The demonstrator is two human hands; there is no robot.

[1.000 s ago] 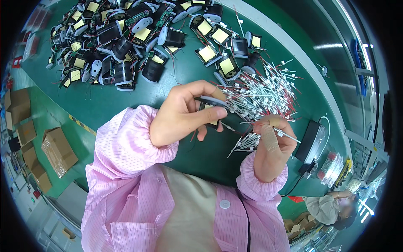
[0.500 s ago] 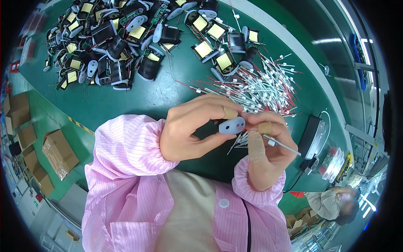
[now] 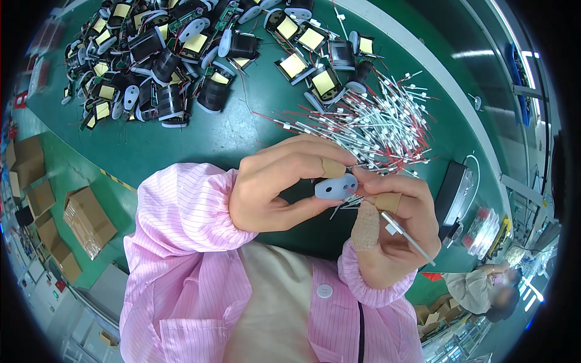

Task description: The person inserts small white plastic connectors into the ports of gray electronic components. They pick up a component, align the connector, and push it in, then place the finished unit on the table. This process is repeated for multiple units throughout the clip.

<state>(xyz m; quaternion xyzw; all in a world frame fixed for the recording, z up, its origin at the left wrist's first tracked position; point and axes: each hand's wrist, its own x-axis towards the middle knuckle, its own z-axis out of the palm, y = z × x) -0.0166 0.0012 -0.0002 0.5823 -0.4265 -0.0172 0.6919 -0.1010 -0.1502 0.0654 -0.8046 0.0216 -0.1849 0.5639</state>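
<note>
My left hand (image 3: 284,184) grips a small part with a pale grey oval end plate (image 3: 336,186), held close over the green table (image 3: 181,145). My right hand (image 3: 396,233), with tan tape on two fingers, touches the plate's right edge and holds a thin white-sleeved wire (image 3: 407,235) that sticks out toward the lower right. Just beyond both hands lies a loose heap of red and white sleeved wires (image 3: 375,130).
A big pile of black coil parts with yellow tape and grey plates (image 3: 175,60) covers the far left of the table. A black box with a white cable (image 3: 452,192) sits at the right. Cardboard boxes (image 3: 88,218) stand on the floor at the left. Another person (image 3: 484,290) is at the lower right.
Both hands drew back from the wire heap and came together near my chest. The grey-plated part came up into my left hand, and my right hand moved against it.
</note>
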